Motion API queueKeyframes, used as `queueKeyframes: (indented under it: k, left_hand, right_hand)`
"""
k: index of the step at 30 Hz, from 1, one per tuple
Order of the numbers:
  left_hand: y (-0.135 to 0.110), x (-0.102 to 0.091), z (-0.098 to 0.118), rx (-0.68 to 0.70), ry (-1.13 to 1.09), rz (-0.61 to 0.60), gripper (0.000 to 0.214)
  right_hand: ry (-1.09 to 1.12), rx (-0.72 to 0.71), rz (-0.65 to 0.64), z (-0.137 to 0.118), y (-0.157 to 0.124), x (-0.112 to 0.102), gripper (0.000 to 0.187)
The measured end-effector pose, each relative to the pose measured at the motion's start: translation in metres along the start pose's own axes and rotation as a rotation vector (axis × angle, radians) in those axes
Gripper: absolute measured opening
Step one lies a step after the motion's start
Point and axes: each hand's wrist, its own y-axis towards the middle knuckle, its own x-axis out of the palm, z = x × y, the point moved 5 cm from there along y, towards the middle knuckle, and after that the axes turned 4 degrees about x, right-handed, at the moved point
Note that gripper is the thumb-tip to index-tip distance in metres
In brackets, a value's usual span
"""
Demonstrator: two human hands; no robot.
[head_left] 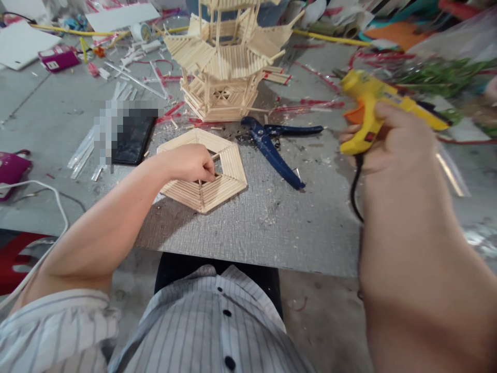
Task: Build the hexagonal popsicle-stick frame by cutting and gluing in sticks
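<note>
A hexagonal frame of wooden sticks (227,176) lies flat on the grey table, with openings around its centre. My left hand (194,163) reaches over it, its fingers pinched together at the central opening; whatever they pinch is too small to make out. Off to the right, my right hand (399,134) grips a yellow hot glue gun (373,93) with an orange trigger. The gun is held above the table, its nozzle pointing up and left, a black cord hanging from its handle. Between the hands lies a blue-handled cutter (272,150).
Behind the frame stands a tiered stick-built pavilion (229,62). A black phone (135,134) and clear glue sticks (87,145) lie left. A white cable (58,202) runs along the left edge. Red plastic scraps (306,106) and green leaves (438,77) lie towards the back right.
</note>
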Motion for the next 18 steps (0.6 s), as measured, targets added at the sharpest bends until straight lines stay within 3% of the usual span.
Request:
queueKeyframes:
  k: [3, 9, 18]
  left_hand:
    - [0.0, 0.001, 0.0, 0.007, -0.011, 0.0, 0.024]
    - [0.0, 0.002, 0.002, 0.033, -0.006, 0.02, 0.024]
    - [0.0, 0.005, 0.001, 0.026, -0.007, 0.0, 0.025]
  right_hand:
    - [0.156, 0.175, 0.014, -0.008, -0.023, 0.026, 0.031]
    - [0.089, 0.18, -0.063, -0.027, -0.062, 0.069, 0.035]
    - [0.01, 0.113, -0.17, -0.024, -0.067, 0.08, 0.039]
